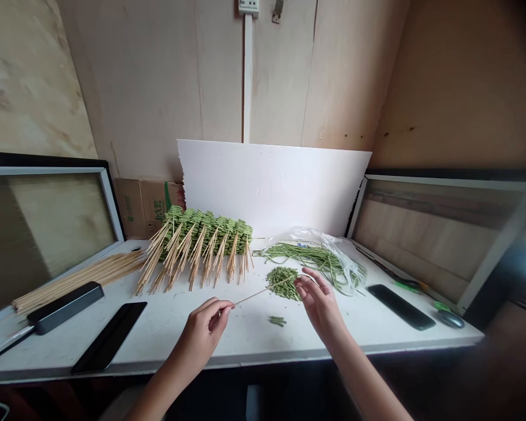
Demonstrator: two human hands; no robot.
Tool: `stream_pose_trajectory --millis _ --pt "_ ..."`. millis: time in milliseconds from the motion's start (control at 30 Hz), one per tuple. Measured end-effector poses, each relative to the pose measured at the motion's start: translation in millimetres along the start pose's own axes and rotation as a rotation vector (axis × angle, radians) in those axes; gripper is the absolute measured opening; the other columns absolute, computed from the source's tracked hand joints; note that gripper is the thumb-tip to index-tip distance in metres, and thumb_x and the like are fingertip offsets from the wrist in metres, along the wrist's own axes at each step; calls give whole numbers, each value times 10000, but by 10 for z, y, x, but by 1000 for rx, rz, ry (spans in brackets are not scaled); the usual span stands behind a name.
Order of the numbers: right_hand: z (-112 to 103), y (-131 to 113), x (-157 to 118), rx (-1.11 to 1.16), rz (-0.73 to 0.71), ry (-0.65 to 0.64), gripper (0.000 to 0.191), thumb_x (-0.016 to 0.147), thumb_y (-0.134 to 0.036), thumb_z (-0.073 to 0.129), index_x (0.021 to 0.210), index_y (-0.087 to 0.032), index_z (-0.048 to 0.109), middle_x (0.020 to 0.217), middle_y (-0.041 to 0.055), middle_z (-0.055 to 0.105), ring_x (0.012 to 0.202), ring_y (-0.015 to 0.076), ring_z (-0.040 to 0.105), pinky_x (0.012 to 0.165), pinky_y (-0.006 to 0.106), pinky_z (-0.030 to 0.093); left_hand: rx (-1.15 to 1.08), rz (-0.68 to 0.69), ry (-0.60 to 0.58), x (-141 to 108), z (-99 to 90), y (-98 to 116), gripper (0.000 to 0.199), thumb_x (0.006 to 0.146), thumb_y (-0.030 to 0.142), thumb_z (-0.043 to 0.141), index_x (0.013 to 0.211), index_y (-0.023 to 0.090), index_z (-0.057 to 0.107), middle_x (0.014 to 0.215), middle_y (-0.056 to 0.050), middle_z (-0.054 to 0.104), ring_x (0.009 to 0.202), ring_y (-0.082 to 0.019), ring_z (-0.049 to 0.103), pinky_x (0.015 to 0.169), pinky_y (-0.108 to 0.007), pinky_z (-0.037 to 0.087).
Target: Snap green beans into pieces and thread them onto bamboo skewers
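"How are the hands set?"

"The left hand (208,324) pinches a thin stick (251,297) near one end. The right hand (318,298) is at the other end, some fingers spread; whether its thumb and finger grip the tip, I can't tell."

"What lies closest to them?"

"A few cut bean pieces (277,321) on the white table (254,342), between the hands. Just past those, near the right fingers, is a green heap (283,280) of more pieces, all off the sticks."

"Anything else not used?"

"A sheaf of bare sticks (83,278) at the left, and uncut long beans (304,255) at the right, partly under a clear plastic bag (348,263)."

"And done?"

"Plenty, I'd judge: loaded skewers (206,234) stacked in bunches toward the back (too many to count), bean ends facing away, before an upright white board (272,181)."
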State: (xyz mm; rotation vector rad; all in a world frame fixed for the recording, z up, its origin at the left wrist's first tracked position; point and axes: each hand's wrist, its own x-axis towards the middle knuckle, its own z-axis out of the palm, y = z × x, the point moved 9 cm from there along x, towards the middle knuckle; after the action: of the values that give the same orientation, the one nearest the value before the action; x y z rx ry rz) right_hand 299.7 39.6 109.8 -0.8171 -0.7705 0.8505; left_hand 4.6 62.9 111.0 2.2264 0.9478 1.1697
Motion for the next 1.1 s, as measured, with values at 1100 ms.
stream_pose_trajectory --millis 1100 --pt "33 63 -57 -227 -38 -54 291 736 -489 871 866 -235 811 861 91 801 873 288 714 715 376 508 31 44 -44 -15 33 52 295 1048 325 472 1086 218 744 926 -72 711 697 -164 614 627 -258 470"
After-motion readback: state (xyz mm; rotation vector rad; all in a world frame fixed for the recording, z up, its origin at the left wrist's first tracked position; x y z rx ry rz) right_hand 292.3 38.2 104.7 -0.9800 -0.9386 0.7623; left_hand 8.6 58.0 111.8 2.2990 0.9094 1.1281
